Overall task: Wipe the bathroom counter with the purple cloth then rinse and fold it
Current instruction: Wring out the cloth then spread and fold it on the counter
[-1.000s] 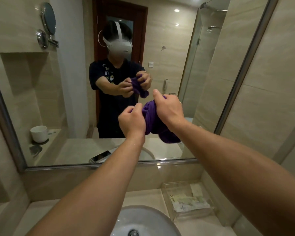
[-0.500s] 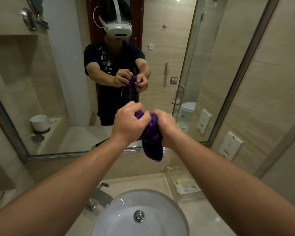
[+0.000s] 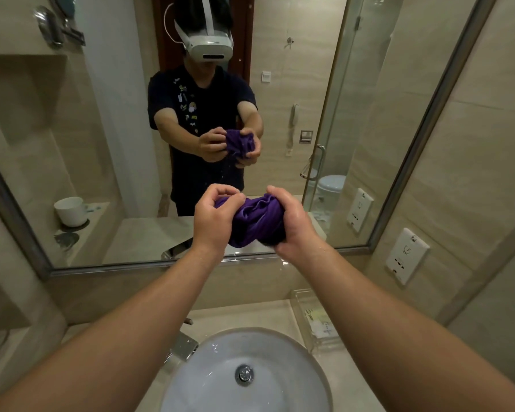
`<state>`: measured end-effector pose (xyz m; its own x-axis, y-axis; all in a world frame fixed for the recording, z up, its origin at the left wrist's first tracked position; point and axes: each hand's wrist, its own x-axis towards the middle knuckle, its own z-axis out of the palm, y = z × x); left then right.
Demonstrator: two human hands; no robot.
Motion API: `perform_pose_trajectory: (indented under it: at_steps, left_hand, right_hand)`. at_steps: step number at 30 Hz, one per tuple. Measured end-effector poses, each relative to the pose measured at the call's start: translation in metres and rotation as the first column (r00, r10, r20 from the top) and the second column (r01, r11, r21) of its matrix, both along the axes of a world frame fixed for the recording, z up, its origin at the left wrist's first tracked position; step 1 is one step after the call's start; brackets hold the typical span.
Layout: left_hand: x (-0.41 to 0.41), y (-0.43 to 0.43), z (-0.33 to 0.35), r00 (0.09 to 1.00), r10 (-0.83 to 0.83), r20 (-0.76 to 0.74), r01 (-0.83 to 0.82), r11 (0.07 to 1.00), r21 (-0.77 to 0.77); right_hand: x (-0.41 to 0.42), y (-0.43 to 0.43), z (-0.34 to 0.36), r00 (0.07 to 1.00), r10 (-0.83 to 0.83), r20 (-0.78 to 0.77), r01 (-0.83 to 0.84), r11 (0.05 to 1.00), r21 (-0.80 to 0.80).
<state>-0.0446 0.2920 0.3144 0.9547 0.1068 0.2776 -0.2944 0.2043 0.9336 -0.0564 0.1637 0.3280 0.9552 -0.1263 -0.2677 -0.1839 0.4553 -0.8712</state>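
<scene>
The purple cloth (image 3: 254, 220) is bunched and twisted into a wad, held in the air above the white round sink (image 3: 208, 379). My left hand (image 3: 213, 221) grips its left end with curled fingers. My right hand (image 3: 295, 223) grips the right end, wrapped round it from the side and below. Both hands look wet. The beige counter (image 3: 241, 318) runs behind and beside the sink. The mirror repeats both hands clutching the cloth.
A chrome faucet (image 3: 183, 346) stands at the sink's back left. A clear tray (image 3: 317, 318) with packets sits on the counter to the right. A wall mirror (image 3: 101, 144) faces me, wall sockets (image 3: 406, 255) are on the right wall. The drain (image 3: 244, 373) is at the basin's middle.
My view has tilted down, showing more of the sink. My hands have spread slightly apart along the cloth and turned, so it now lies twisted sideways between them instead of hanging down.
</scene>
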Motion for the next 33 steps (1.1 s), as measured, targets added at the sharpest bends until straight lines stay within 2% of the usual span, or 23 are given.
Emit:
perform_pose_trajectory:
  at_steps: [3, 4, 7, 9, 11, 14, 17, 22, 24, 26, 27, 29, 31, 33]
  left_hand:
    - [-0.003, -0.005, -0.004, 0.949, -0.172, -0.263, 0.097, 0.957, -0.275]
    - [-0.006, -0.006, -0.005, 0.889, -0.274, -0.367, 0.148, 0.93, -0.336]
    - [-0.02, 0.005, -0.011, 0.595, -0.493, -0.635, 0.323, 0.87, -0.373]
    - [-0.023, 0.02, -0.013, 0.461, -0.611, -0.644, 0.429, 0.788, -0.441]
    - [-0.022, 0.03, -0.008, 0.431, -0.669, -0.605, 0.438, 0.742, -0.508]
    - [-0.021, 0.03, -0.005, 0.46, -0.613, -0.642, 0.378, 0.79, -0.483]
    - [-0.023, 0.028, -0.007, 0.458, -0.577, -0.676, 0.273, 0.815, -0.511]
    - [-0.029, 0.02, -0.011, 0.483, -0.572, -0.662, 0.157, 0.801, -0.578]
    - [-0.031, 0.012, -0.013, 0.546, -0.545, -0.636, 0.086, 0.792, -0.605]
    - [-0.035, 0.002, -0.016, 0.665, -0.47, -0.581, -0.011, 0.771, -0.636]
    - [-0.036, -0.003, -0.019, 0.751, -0.353, -0.558, -0.068, 0.799, -0.597]
    - [-0.038, -0.014, -0.026, 0.873, 0.017, -0.487, -0.207, 0.917, -0.34]
    - [-0.038, -0.022, -0.033, 0.934, 0.26, -0.247, -0.282, 0.958, -0.057]
    - [-0.035, -0.028, -0.045, 0.935, 0.346, 0.08, -0.355, 0.92, 0.164]
  right_hand:
    - [0.001, 0.001, 0.002, 0.988, -0.122, 0.099, 0.133, 0.984, -0.115]
    - [0.002, 0.003, 0.001, 0.978, -0.155, 0.137, 0.172, 0.978, -0.12]
    - [0.004, 0.005, -0.003, 0.949, -0.195, 0.247, 0.237, 0.96, -0.152]
    - [0.004, 0.004, -0.004, 0.939, -0.189, 0.288, 0.255, 0.943, -0.215]
    - [0.002, 0.005, -0.002, 0.933, -0.129, 0.335, 0.246, 0.911, -0.332]
    - [-0.002, 0.008, 0.0, 0.931, 0.02, 0.365, 0.179, 0.845, -0.504]
    - [-0.007, 0.01, 0.001, 0.926, 0.177, 0.334, 0.11, 0.717, -0.688]
    - [-0.022, 0.02, -0.004, 0.918, 0.279, 0.282, 0.044, 0.635, -0.771]
    - [-0.029, 0.026, -0.01, 0.915, 0.269, 0.301, 0.074, 0.621, -0.78]
    - [-0.034, 0.032, -0.018, 0.923, 0.157, 0.352, 0.163, 0.669, -0.725]
    - [-0.035, 0.035, -0.022, 0.934, 0.06, 0.353, 0.2, 0.73, -0.653]
    - [-0.033, 0.035, -0.03, 0.961, -0.142, 0.236, 0.241, 0.848, -0.472]
    - [-0.027, 0.03, -0.037, 0.973, -0.224, 0.053, 0.229, 0.93, -0.287]
    - [-0.023, 0.022, -0.044, 0.984, -0.148, -0.096, 0.135, 0.983, -0.124]
